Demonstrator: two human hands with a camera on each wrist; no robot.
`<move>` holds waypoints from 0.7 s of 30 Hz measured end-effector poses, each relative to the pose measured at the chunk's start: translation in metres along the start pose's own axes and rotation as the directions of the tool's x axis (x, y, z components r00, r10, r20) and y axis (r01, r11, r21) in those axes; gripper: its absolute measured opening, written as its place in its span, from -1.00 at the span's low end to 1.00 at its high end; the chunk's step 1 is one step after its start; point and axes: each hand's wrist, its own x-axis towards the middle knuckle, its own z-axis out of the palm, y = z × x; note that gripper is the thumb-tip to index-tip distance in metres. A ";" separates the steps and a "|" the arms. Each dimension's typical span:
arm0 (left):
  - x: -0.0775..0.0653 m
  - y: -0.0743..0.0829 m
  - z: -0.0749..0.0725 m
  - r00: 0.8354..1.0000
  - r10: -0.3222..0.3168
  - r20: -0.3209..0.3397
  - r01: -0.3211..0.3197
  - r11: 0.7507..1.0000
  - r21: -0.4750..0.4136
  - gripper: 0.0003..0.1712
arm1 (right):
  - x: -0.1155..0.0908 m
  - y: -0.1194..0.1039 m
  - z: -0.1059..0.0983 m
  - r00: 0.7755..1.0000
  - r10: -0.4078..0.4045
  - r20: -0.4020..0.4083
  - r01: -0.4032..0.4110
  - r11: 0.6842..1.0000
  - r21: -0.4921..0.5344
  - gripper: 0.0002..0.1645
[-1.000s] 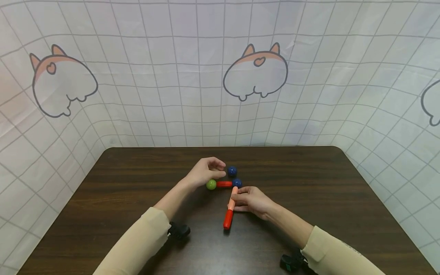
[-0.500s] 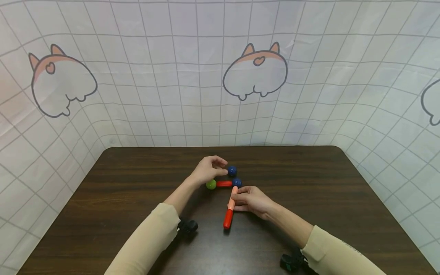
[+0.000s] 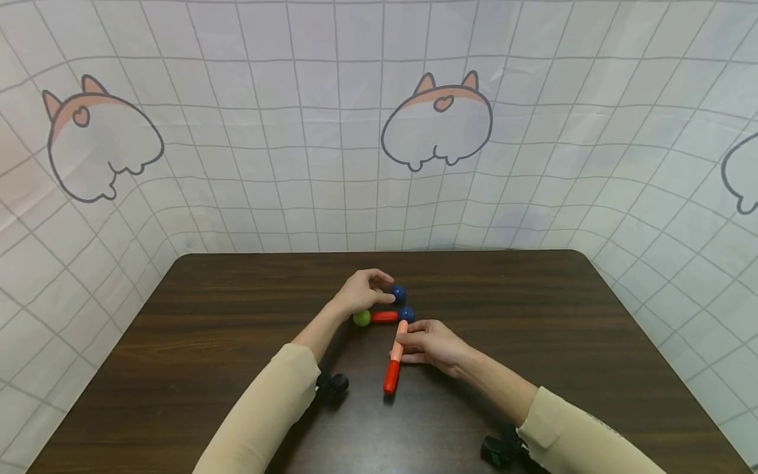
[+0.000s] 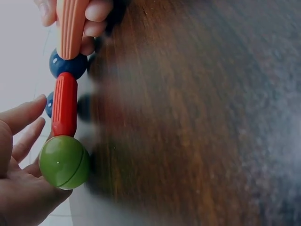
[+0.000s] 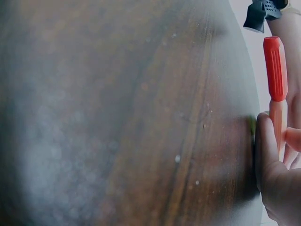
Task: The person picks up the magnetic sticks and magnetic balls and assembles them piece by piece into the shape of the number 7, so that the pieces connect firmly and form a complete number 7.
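My right hand (image 3: 437,347) pinches an orange ridged building rod (image 3: 399,338) between thumb and fingers. One end of that rod meets a blue ball (image 3: 406,314); a red rod (image 3: 391,378) continues from its other end toward me. From the same ball a second red rod (image 4: 65,104) runs left to a green ball (image 4: 64,162). Behind this chain lies another blue ball (image 3: 399,293). My left hand (image 3: 362,291) reaches over to it, thumb and fingers spread apart, fingertips right at its left side. The left wrist view shows this ball partly hidden by the red rod.
The pieces stand near the middle of a dark wood-grain table (image 3: 237,316). A white grid-patterned cloth (image 3: 284,164) with cartoon drawings hangs behind and at both sides. Black wrist cameras (image 3: 497,451) sit below both forearms, close over the tabletop.
My left hand has moved a little right and away from me, bringing its fingertips up to the far blue ball. The right hand and the rods stay put.
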 end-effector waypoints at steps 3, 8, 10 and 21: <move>0.003 -0.002 0.002 1.000 0.004 0.006 -0.004 1.000 0.015 -0.58 | 0.000 0.000 0.000 1.000 0.003 -0.002 -0.003 1.000 0.001 -0.46; 0.005 0.001 0.005 1.000 0.005 0.020 -0.006 1.000 0.025 -0.59 | 0.000 0.000 -0.001 1.000 -0.006 0.004 0.006 1.000 0.012 -0.46; 0.005 0.002 0.007 1.000 0.005 0.020 -0.005 0.999 0.037 -0.59 | 0.000 0.000 -0.001 1.000 -0.012 0.011 0.012 1.000 0.015 -0.47; 0.004 0.004 0.010 1.000 0.017 0.014 -0.019 0.995 0.101 -0.58 | 0.000 0.001 -0.001 1.000 -0.017 0.021 0.017 1.000 0.010 -0.48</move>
